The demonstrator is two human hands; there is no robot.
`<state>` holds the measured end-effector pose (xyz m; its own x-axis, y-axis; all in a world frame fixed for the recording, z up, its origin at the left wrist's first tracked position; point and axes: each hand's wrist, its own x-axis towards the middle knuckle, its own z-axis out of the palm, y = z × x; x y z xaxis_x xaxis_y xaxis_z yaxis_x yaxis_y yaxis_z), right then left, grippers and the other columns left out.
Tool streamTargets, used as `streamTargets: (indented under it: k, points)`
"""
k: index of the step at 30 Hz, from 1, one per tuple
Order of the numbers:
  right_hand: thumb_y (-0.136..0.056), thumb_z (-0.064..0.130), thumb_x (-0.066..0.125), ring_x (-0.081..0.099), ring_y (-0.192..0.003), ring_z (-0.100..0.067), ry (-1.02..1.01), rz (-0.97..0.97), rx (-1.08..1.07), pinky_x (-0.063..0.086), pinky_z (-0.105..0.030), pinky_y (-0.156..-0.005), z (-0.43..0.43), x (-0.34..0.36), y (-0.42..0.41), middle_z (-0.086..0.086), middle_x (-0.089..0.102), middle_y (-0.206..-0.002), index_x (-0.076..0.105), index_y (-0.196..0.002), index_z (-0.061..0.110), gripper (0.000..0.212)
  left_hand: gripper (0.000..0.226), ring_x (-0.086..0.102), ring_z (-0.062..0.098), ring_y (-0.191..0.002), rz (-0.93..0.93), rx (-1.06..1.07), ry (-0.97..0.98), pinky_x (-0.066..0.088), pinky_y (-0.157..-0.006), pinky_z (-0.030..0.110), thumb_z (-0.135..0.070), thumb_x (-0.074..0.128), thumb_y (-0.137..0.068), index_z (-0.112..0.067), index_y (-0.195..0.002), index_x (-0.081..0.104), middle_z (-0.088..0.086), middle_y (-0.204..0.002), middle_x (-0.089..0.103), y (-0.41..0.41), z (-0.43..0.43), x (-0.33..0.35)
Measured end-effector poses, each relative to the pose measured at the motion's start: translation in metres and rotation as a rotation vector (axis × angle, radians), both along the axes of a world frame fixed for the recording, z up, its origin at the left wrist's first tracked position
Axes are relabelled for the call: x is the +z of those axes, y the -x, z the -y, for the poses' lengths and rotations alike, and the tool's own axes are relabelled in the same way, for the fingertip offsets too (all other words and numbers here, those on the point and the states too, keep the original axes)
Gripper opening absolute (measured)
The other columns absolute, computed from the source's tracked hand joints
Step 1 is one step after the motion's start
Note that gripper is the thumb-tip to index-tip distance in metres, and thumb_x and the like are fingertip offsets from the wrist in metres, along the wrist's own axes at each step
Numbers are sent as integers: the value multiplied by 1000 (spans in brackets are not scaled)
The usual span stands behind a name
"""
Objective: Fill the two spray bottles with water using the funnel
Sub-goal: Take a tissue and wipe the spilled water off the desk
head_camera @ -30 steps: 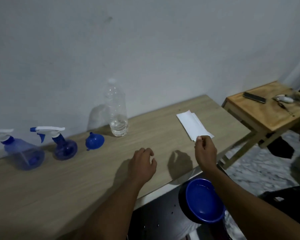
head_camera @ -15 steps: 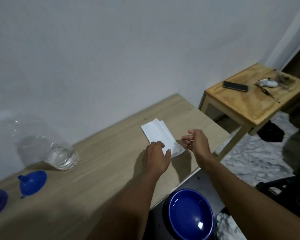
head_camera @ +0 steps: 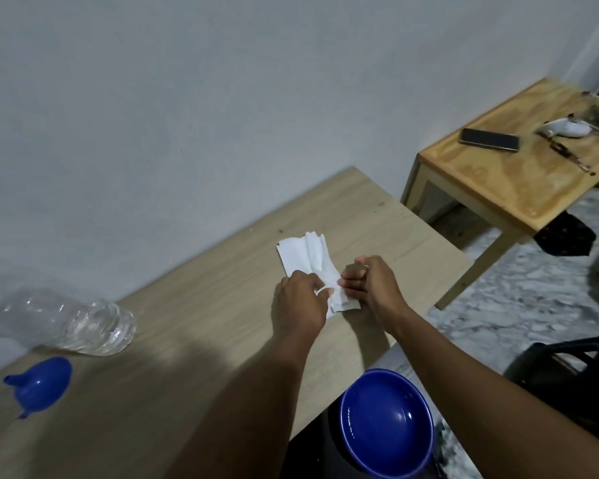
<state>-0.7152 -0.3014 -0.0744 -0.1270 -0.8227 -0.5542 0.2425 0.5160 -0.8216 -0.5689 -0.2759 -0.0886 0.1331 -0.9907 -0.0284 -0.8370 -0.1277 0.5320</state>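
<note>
Head view: funnel (head_camera: 38,385) lies tipped, spout pointing left.

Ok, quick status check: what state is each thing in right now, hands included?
Left hand: pinching the near end of the tissue.
Right hand: pinching the same end.
Tissue: folded, crumpled, on the table.
Water bottle: clear, a little water at the bottom.
Funnel: on the table, untouched.
Blue bowl: empty, below the table edge.
Phone: screen dark, on the side table.
</note>
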Motion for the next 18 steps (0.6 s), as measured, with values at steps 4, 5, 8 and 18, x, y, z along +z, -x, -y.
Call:
streamTargets:
  k: [4,5,8,18]
  points:
    - [-97,31,43,72,-91,-32,38,-137,56,59,-42,-85,0,-1,-4,-11,65,-84,59,-109,8,31,25,62,16,-94,-24,-25,51,52,-77,35,-47,65,-91,-25,-97,75,-10,-102,72,-5,-3,2]
    - [-97,33,43,70,-87,-29,44,-150,62,59,-41,-83,0,0,-5,-9,64,-83,59,-104,10,30,28,63,16,-92,-18,-32,51,53,-76,34,-48,61,-92,-25,-98,76,-10,-101,73,-6,-4,3]
    - [-98,35,42,64,-82,-24,70,-193,69,56,-39,-78,1,2,-4,-7,65,-84,60,-102,13,28,33,66,15,-86,11,-23,65,56,-69,35,-52,52,-94,-30,-95,76,-12,-96,74,-10,-5,6]
    - [-103,43,37,67,-91,-26,108,-313,139,55,-41,-88,-4,-2,-5,-8,72,-96,62,-103,17,36,53,59,14,-106,63,-1,-61,55,-83,36,-66,71,-75,-33,-116,69,-13,-116,65,-13,-11,9]
